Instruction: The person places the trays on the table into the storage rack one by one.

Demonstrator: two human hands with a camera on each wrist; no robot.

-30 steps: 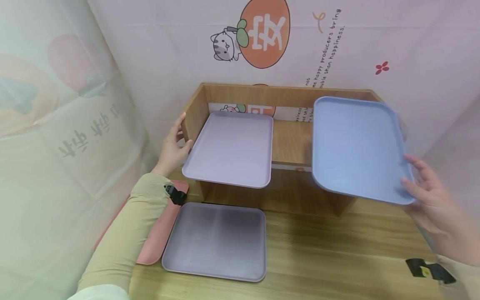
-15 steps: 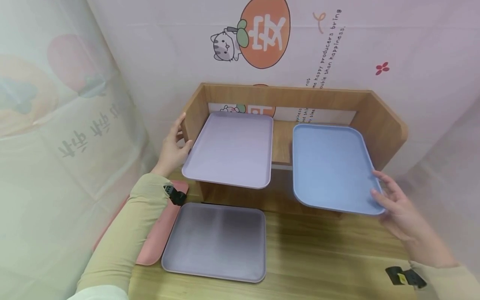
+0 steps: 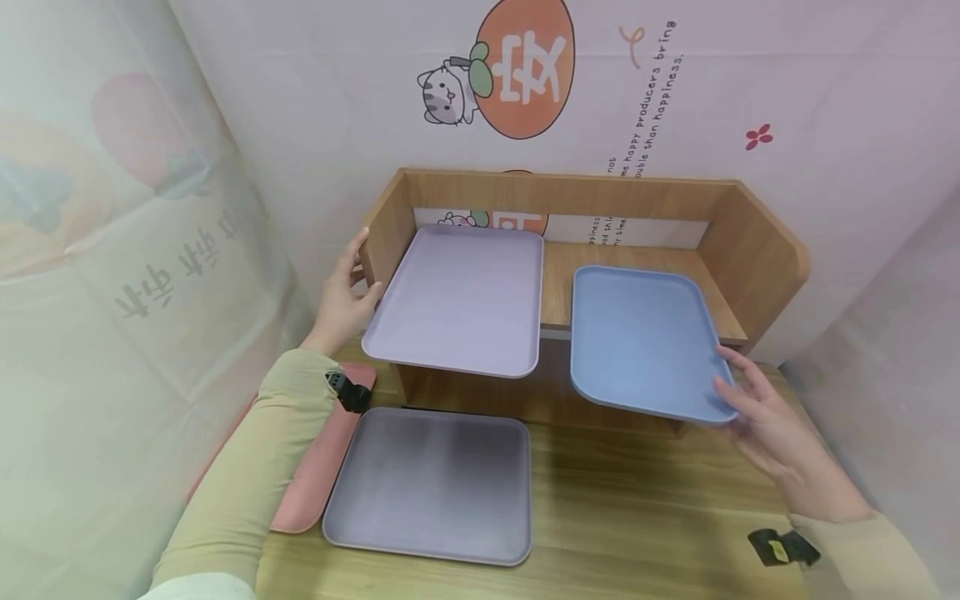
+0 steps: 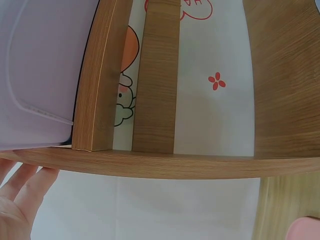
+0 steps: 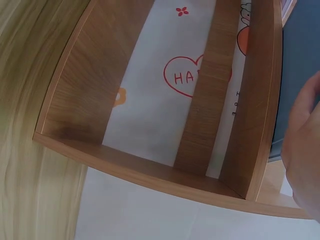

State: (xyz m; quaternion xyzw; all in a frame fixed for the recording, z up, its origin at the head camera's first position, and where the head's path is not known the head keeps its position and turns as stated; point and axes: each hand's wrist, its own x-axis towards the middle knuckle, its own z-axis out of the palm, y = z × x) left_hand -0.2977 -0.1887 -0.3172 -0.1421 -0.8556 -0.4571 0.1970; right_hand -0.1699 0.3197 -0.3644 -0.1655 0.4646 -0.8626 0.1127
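1. The right hand [image 3: 768, 425] pinches the blue tray [image 3: 641, 342] near its right front corner, thumb on top, in front of the right end of the wooden shelf [image 3: 765, 258].
2. The left hand [image 3: 345, 304] grips the front edge of the shelf's left side panel [image 3: 386, 233], with fingers on the outer face.
3. The blue tray sits at the right half of the shelf, well apart from the left hand, its front jutting past the upper board [image 3: 558, 283]; whether it touches the board, I cannot tell.
4. The lilac tray [image 3: 465, 300] lies on the shelf's left half, front end overhanging, just beside the left thumb.
5. The grey-purple tray [image 3: 435, 487] lies on the desk [image 3: 637, 500] before the shelf's left half.
6. The pink tray [image 3: 322, 467], partly hidden by the left sleeve [image 3: 262, 450], lies on the desk toward the shelf's left front.
7. A printed cloth [image 3: 825, 108] hangs behind the shelf.
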